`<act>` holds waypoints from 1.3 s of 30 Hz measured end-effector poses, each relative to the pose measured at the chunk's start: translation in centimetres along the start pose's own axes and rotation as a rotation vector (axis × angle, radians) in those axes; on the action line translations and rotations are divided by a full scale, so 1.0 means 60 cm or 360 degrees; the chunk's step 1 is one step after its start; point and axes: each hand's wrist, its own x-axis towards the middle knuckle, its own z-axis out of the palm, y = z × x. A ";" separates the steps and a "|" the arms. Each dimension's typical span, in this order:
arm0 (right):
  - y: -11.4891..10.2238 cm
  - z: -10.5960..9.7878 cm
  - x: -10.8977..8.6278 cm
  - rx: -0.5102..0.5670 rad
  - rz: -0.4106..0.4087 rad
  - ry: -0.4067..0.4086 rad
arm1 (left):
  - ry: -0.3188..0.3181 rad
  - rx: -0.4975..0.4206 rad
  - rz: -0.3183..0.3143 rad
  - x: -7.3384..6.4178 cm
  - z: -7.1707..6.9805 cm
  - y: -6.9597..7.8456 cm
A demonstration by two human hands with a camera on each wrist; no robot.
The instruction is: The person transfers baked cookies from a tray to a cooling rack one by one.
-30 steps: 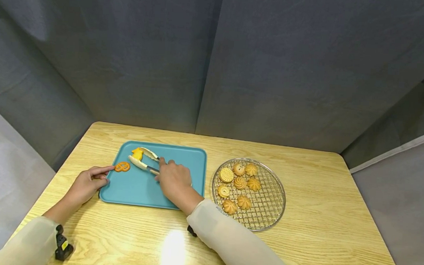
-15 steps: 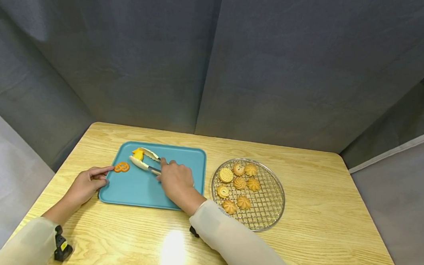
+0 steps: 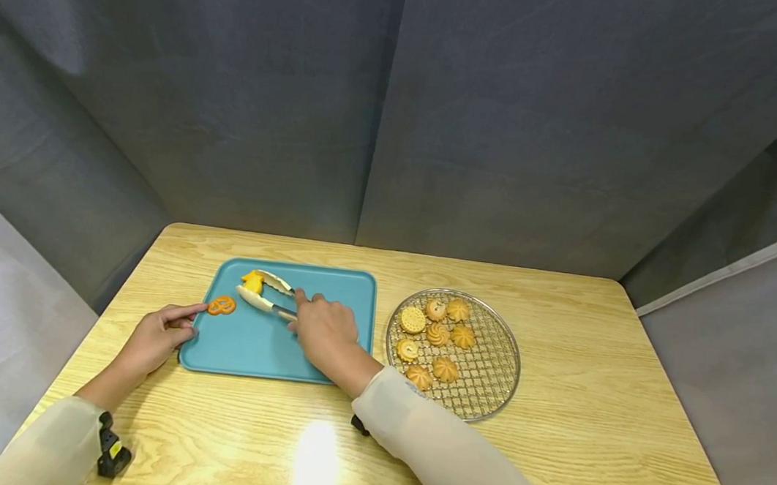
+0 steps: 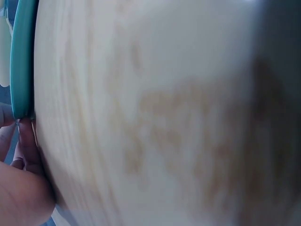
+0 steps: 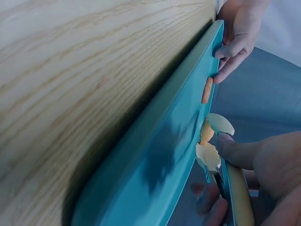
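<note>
My left hand (image 3: 154,338) pinches the left rim of a blue tray (image 3: 271,350); its fingers also show at the tray's edge in the left wrist view. A pair of tongs (image 3: 258,300) with cream tips is gripped in my right hand (image 3: 326,334) over the tray. Between the tong tips sits a yellow cookie (image 3: 251,282) near the tray's back left corner; the right wrist view shows the tips close on either side of this cookie (image 5: 206,132). A brown pretzel (image 3: 222,305) lies beside my left fingertips, just inside the tray's left rim.
A round wire rack (image 3: 496,380) stands to the right of the tray, with several round, star-shaped and swirled cookies (image 3: 437,334) mostly on its left half. Both rest on a wooden table (image 3: 586,370). Grey curtains (image 3: 500,131) enclose the table's back and sides.
</note>
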 end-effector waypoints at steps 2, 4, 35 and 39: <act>0.002 -0.001 -0.002 0.0000 0.0003 -0.0004 | -0.0001 -0.0011 0.0001 0.000 0.000 0.000; 0.003 -0.002 -0.004 -0.0008 0.0000 -0.0007 | 0.0003 -0.0024 0.0006 0.001 0.000 0.000; 0.053 -0.011 -0.067 0.0049 -0.0105 0.0149 | 0.0010 -0.0076 0.0015 0.002 0.001 0.000; 0.061 -0.009 -0.078 0.0029 -0.0136 0.0210 | 0.0007 -0.0078 0.0022 0.001 0.002 -0.002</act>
